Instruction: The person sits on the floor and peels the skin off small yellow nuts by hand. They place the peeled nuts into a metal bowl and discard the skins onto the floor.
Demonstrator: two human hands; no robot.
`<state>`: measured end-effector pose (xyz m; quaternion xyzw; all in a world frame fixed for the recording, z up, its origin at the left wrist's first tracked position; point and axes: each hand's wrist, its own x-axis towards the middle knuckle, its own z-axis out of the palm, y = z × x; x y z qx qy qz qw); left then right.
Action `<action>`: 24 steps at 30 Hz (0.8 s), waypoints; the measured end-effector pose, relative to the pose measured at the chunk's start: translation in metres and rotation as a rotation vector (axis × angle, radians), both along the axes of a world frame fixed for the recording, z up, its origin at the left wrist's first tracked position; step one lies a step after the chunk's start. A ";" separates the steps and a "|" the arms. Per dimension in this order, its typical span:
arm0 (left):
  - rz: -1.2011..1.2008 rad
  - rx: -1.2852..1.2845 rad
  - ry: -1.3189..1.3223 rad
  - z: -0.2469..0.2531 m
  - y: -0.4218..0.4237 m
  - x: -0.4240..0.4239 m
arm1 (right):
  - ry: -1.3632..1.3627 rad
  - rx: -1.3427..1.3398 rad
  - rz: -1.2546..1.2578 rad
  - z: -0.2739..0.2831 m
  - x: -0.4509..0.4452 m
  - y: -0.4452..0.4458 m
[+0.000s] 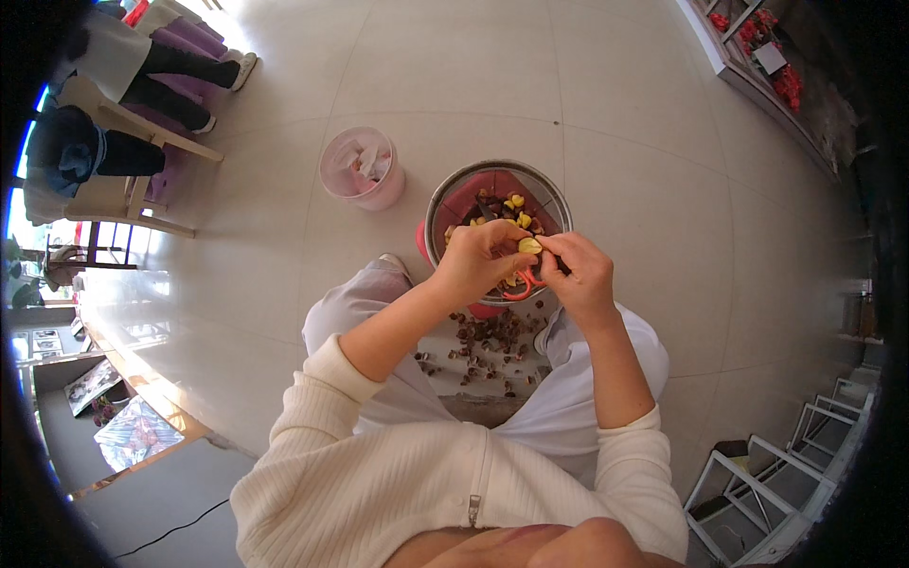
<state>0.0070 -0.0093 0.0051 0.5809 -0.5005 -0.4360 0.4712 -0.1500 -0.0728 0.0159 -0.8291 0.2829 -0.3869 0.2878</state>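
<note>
My left hand (472,255) and my right hand (584,273) meet over a round basin. Between their fingertips is a pale yellow kernel, apparently a peeled chestnut (530,246); both hands pinch it. Below lies a metal-rimmed basin (434,186) with a red inner surface. Inside are yellow kernels (524,219) and dark brown chestnuts or shells (483,195). A dark blade lies among them. The red-orange scissor handles (520,292) show beneath my hands, partly hidden by them.
Brown shell pieces (490,341) litter the floor between my feet. A translucent pink bin (375,190) holding crumpled tissue stands beyond my left knee. Wooden chairs (160,135) and a standing person's legs (188,74) are far left. A white metal frame (763,472) stands at lower right.
</note>
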 end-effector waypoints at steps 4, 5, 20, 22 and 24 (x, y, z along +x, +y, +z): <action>-0.056 -0.080 -0.158 0.010 0.000 0.002 | -0.042 0.209 -0.015 -0.003 -0.003 0.001; -0.064 -0.079 -0.139 0.012 0.000 0.002 | -0.048 0.263 -0.026 -0.003 -0.003 0.002; -0.006 0.108 0.492 -0.006 -0.004 -0.009 | -0.002 -0.018 -0.168 -0.021 0.005 0.007; 0.006 0.113 0.547 -0.010 -0.004 -0.011 | 0.087 -0.187 -0.155 -0.026 0.004 0.007; -0.015 0.089 0.401 -0.009 -0.004 -0.010 | 0.069 -0.210 -0.134 -0.026 0.005 0.008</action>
